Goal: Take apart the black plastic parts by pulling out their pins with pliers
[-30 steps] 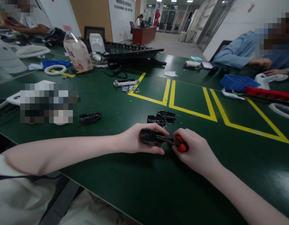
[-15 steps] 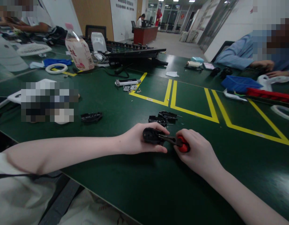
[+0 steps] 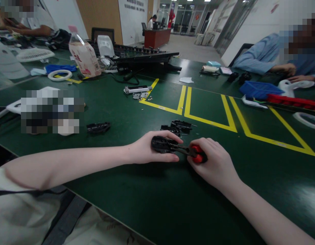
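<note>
My left hand (image 3: 144,148) is closed round a black plastic part (image 3: 161,144), thumb on the near side and fingers on the far side. In my right hand (image 3: 215,160) is a pair of red-handled pliers (image 3: 198,154), gripped by the handles. The long, narrow jaws point left and meet the right end of the black part; whether they pinch anything there I cannot tell. Just beyond my left hand lie similar black plastic pieces (image 3: 180,126) with thin metal pins. Another black plastic piece (image 3: 98,127) rests farther left on the green table (image 3: 198,207).
Yellow tape (image 3: 210,119) marks boxes on the table. A white-and-black cylinder (image 3: 138,89) and small metal parts lie beyond my hands. A drink bottle (image 3: 84,58) stands at the back left. At the right, a person in blue sleeves (image 3: 259,58) sits near a blue tray (image 3: 261,89).
The black part in my left hand has tilted and shifted slightly left, showing more of its length. The pliers have turned a little with it, still against its right end.
</note>
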A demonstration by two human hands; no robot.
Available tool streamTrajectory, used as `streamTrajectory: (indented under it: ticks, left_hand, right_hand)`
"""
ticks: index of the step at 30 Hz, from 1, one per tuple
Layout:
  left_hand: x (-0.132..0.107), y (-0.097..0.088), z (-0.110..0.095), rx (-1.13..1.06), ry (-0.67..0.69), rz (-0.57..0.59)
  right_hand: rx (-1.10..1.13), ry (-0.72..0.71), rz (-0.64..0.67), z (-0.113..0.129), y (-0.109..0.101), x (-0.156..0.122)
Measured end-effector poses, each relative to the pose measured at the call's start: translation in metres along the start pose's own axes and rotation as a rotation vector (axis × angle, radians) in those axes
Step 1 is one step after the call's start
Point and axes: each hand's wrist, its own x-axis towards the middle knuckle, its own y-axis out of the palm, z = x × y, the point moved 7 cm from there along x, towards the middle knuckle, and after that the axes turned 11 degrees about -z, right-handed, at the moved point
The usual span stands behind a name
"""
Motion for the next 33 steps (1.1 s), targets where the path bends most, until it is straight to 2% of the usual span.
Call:
streamTrajectory:
  ticks: [12, 19, 33]
  left_hand:
    - [-0.0006, 0.0028, 0.0026, -0.088, -0.031, 0.033]
    - [-0.0007, 0.0029, 0.0037, -0.123, -0.090, 0.023]
    - [0.0023, -0.0037, -0.0037, 0.052, 0.032, -0.048]
  right_hand:
    - [-0.019, -0.044, -0.056, 0.0003, -0.0032, 0.0000]
    - [0.005, -0.007, -0.060, -0.0019, -0.0033, 0.0003]
    - [-0.001, 0.033, -0.022, -0.0057, -0.0018, 0.0000]
